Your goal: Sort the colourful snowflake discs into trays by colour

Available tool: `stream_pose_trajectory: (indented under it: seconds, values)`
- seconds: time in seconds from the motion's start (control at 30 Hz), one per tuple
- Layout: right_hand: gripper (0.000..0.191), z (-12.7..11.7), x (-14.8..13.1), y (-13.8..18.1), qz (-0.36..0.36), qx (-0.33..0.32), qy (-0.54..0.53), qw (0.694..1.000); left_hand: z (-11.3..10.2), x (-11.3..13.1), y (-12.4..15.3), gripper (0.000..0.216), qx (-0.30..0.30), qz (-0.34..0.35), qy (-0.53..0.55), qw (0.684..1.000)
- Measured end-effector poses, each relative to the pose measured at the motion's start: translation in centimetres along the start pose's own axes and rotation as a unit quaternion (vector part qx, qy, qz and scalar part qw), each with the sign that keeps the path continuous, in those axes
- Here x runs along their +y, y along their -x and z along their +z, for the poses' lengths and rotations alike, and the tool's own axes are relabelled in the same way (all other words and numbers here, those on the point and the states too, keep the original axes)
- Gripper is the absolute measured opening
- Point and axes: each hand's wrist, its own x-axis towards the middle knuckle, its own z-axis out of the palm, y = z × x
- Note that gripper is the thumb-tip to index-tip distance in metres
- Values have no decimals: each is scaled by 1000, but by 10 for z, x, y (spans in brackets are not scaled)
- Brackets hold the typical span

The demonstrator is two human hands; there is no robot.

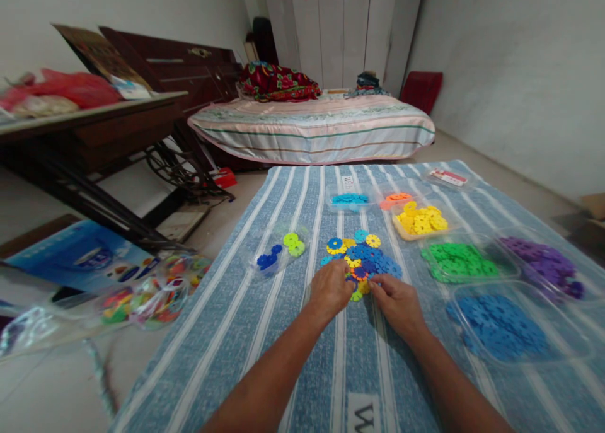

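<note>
Many notched plastic discs (pixel 371 256), mostly blue and yellow, lie heaped mid-worktop (pixel 227 332). At the heap's near edge, the left hand (pixel 333 288) curls palm-down, its grip hidden; the right hand (pixel 401 304) angles inward, thumb and forefinger close together, pinch unclear. Both forearms (pixel 278 370) converge forward. Green discs (pixel 458 261) sit rightward.

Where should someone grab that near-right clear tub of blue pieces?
Probably best to hold the clear tub by opposite rim edges, coming from left and right: it sits upright, wide and open, and its heaped blue pieces could spill if tipped.
</note>
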Motion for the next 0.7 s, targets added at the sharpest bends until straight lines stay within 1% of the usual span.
stream_pose_trajectory:
  seconds: [0.13,0.3,0.4,0.43,0.5,0.57,0.63,0.7]
  values:
    - [27,0,1,0,-1,-2,4,1000,1,-4,3,18,3,-10,37,999]
    - [28,0,0,0,-5,-2,10,1000,7,-14,6,11,-6,-12,125,992]
    - [28,0,-1,2,-1,-3,6,1000,2,-18,11,11,3,-2,160,987]
    - [29,0,-1,2,3,-5,5,1000,-4,-20,13,12,10,6,162,987]
    - [30,0,0,3,14,-10,2,1000,-25,-26,18,12,27,27,152,988]
    - [31,1,1,4,22,-14,0,1000,-55,-35,20,14,56,35,111,992]
    - [31,1,2,5,22,-16,1,1000,-89,-49,18,14,73,25,51,996]
    - [31,1,2,5,17,-17,8,1000,-117,-65,12,15,72,8,-16,997]
